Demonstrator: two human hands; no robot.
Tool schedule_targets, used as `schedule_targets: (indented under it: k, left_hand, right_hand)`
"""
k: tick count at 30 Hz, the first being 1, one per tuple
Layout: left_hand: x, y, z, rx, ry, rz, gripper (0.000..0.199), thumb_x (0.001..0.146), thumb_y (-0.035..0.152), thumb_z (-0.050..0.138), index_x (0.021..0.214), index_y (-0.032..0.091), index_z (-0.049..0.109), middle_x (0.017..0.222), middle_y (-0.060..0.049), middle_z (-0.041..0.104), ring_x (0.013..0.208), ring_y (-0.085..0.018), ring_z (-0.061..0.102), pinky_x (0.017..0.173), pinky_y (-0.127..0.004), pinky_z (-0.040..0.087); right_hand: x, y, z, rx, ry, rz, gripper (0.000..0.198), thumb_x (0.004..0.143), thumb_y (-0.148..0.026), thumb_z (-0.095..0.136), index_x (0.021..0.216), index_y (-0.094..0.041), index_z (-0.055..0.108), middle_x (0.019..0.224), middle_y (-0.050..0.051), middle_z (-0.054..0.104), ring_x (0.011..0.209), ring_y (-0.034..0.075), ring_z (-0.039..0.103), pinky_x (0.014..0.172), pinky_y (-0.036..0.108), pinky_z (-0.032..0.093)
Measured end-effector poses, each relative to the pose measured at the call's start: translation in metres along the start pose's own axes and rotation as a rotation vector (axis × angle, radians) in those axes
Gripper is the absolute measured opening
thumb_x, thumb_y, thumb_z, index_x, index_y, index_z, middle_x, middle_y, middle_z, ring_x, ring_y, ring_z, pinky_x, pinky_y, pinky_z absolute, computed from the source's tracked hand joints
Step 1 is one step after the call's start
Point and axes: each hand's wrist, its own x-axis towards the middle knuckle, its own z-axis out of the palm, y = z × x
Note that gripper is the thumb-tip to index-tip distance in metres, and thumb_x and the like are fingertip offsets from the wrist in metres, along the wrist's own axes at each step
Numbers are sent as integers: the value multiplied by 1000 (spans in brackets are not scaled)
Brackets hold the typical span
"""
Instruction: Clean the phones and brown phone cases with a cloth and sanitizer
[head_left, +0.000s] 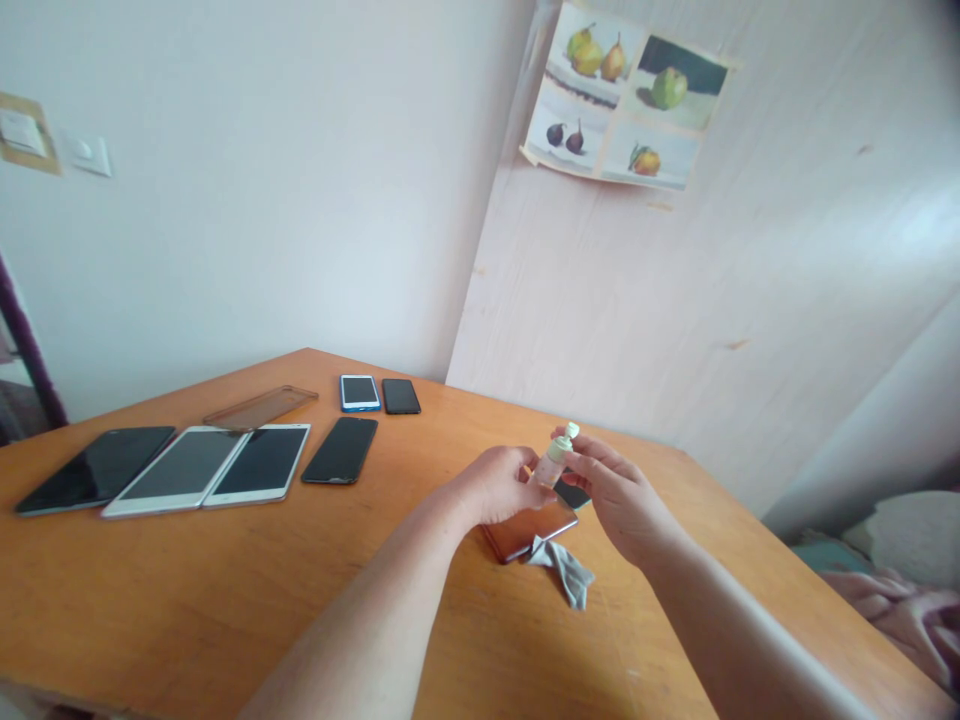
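A small pale bottle (pixel 551 467) with a light green nozzle top is held tilted above the table. My left hand (pixel 499 485) is closed around its body. At the neck and top, my right hand (pixel 616 490) has its thumb and fingers pressed on the same bottle. Beneath the hands lies a reddish-brown, glossy phone or tablet (pixel 517 535), partly covered by my left hand. A crumpled grey cloth (pixel 564 572) rests against its near edge. Just behind the bottle, a dark phone-like item (pixel 573 494) shows only in part.
On the left of the wooden table (pixel 337 580) lie a black tablet (pixel 97 468), two white tablets (pixel 180 466) (pixel 259 464), a clear case (pixel 262 405) and a black phone (pixel 341 450). Farther back are a blue-edged phone (pixel 359 392) and a dark phone (pixel 401 396), near the wall.
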Motion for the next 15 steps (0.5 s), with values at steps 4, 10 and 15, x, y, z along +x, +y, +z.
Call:
schedule_targets:
  k: [4,10,15]
  left_hand:
    - [0,0,0,1,-5,-3,38,74,49,68,98,19,67,86,-3,71,73,-18,64,57,-23,40]
    - [1,-2,0,11,-1,0,41,74,52,67,97,18,67,85,-3,71,73,-18,64,56,-23,39]
    - [1,-3,1,28,6,7,41,73,52,68,96,19,67,86,-3,71,73,-18,63,56,-23,39]
  right_hand:
    - [0,-1,0,-9,6,35,32,78,-49,73,96,-23,65,84,2,70,73,19,62,69,32,46]
    - [0,-1,-1,-30,7,-13,34,81,-50,68,103,-24,66,92,3,70,81,20,62,76,33,46]
    - [1,-1,0,-27,23,36,33,76,-50,75,92,-23,63,81,1,68,69,18,60,68,33,45]
